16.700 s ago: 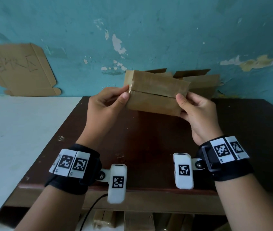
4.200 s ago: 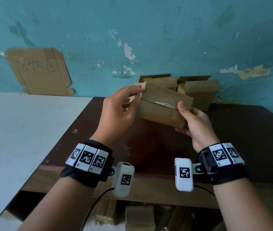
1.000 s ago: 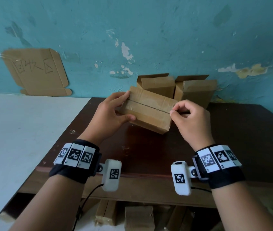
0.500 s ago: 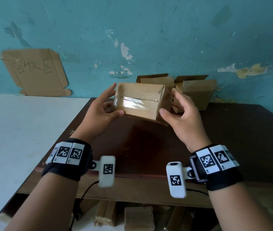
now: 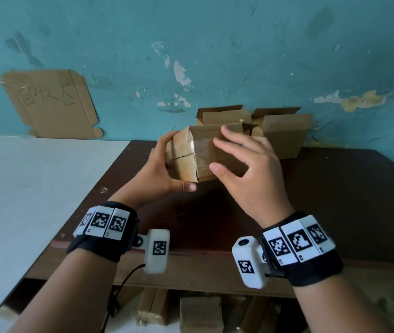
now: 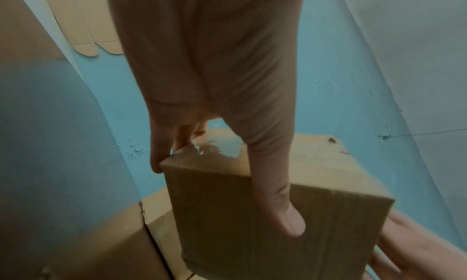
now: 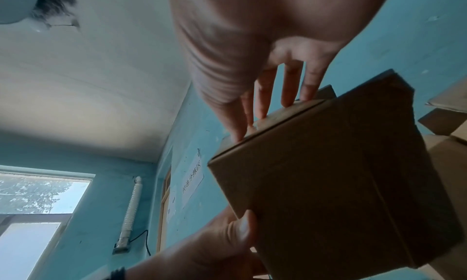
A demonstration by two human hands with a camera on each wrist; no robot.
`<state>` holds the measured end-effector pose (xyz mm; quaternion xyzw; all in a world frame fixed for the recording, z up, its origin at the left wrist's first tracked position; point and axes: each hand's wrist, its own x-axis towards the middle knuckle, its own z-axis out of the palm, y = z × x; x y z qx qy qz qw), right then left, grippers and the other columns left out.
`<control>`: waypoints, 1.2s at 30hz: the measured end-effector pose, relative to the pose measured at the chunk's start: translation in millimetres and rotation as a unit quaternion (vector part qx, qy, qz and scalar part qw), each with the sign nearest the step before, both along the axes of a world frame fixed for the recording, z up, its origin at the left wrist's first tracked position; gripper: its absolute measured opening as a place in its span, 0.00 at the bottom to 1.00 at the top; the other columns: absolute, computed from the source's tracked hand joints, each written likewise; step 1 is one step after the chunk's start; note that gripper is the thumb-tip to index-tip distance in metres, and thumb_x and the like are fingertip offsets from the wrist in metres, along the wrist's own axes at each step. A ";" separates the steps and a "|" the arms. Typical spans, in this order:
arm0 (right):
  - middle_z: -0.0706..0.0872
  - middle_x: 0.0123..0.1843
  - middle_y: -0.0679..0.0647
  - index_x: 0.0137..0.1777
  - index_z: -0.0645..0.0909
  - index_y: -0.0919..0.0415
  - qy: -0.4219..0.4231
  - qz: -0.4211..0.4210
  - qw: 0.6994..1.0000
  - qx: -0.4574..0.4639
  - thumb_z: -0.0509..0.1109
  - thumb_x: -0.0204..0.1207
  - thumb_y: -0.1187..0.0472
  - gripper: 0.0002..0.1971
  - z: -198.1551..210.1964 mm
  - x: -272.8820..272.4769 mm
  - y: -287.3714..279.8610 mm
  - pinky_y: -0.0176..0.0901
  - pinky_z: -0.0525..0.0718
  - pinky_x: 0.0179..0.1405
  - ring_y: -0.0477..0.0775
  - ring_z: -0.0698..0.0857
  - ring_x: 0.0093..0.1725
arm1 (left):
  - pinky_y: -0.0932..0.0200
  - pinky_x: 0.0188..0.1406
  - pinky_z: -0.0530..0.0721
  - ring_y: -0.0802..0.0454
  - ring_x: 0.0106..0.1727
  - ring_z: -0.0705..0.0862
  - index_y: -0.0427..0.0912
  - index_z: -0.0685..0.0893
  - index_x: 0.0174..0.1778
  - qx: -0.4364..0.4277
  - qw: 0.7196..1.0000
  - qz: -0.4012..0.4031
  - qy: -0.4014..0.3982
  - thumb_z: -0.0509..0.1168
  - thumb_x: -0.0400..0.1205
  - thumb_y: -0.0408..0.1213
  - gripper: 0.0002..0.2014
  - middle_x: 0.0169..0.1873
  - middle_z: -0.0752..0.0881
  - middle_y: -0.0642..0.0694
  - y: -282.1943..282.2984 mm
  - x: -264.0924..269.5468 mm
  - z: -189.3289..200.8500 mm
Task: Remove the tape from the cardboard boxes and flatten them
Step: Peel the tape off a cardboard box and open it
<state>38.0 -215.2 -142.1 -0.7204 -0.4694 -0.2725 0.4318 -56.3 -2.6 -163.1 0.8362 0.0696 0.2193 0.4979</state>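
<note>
A small brown cardboard box (image 5: 182,164) is held in the air above the dark table (image 5: 335,200), in front of me. A strip of clear shiny tape (image 5: 202,150) runs over its near face and round the corner onto the end with the flap seam. My left hand (image 5: 161,168) grips the box's left end, its thumb (image 6: 275,200) under the box and its fingers over the far edge. My right hand (image 5: 239,162) lies spread on the taped face. Its thumb touches that face and its straight fingers (image 7: 290,88) rest along the top edge.
Two opened cardboard boxes (image 5: 222,115) (image 5: 285,133) stand at the back of the table against the blue wall. A flattened cardboard sheet (image 5: 51,102) with writing leans on the wall above a white surface (image 5: 35,188) at left. More boxes (image 5: 200,313) sit under the table.
The box has been turned so its seamed end faces left and the taped face faces me. My right hand left its pinch at the box's end and now lies spread on it.
</note>
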 end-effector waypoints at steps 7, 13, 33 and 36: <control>0.83 0.72 0.48 0.69 0.88 0.56 0.039 0.019 0.998 0.041 0.81 0.73 0.60 0.23 1.3 -1.8 -1.8 0.29 0.68 0.77 0.46 0.77 0.74 | 0.56 0.55 0.89 0.52 0.65 0.87 0.57 0.58 0.83 -0.040 0.999 -0.033 -0.008 0.83 0.68 0.22 0.55 0.65 0.79 0.54 -1.7 -2.7 0.8; 0.83 0.72 0.48 0.68 0.88 0.56 0.056 0.037 0.996 0.053 0.80 0.72 0.65 0.22 3.8 -0.6 -4.5 0.37 0.75 0.77 0.45 0.78 0.75 | 0.55 0.55 0.89 0.52 0.67 0.86 0.56 0.57 0.84 -0.044 0.998 -0.037 -0.003 0.83 0.63 0.29 0.57 0.70 0.76 0.52 0.7 -1.8 -0.5; 0.78 0.71 0.47 0.65 0.88 0.49 0.063 0.038 0.997 -0.022 0.77 0.70 0.60 0.22 2.3 5.2 -9.7 0.41 0.70 0.78 0.51 0.73 0.72 | 0.54 0.55 0.90 0.47 0.66 0.85 0.76 0.62 0.72 -0.019 0.998 -0.060 0.007 0.83 0.64 0.29 0.52 0.66 0.76 0.54 0.7 -2.7 1.2; 0.82 0.70 0.48 0.63 0.89 0.52 0.034 0.016 0.999 0.001 0.78 0.73 0.58 0.17 1.2 5.4 -8.5 0.33 0.69 0.76 0.48 0.76 0.72 | 0.54 0.55 0.90 0.48 0.67 0.84 0.81 0.63 0.70 -0.010 0.999 -0.032 0.007 0.84 0.60 0.35 0.53 0.69 0.75 0.53 -1.8 -2.7 3.0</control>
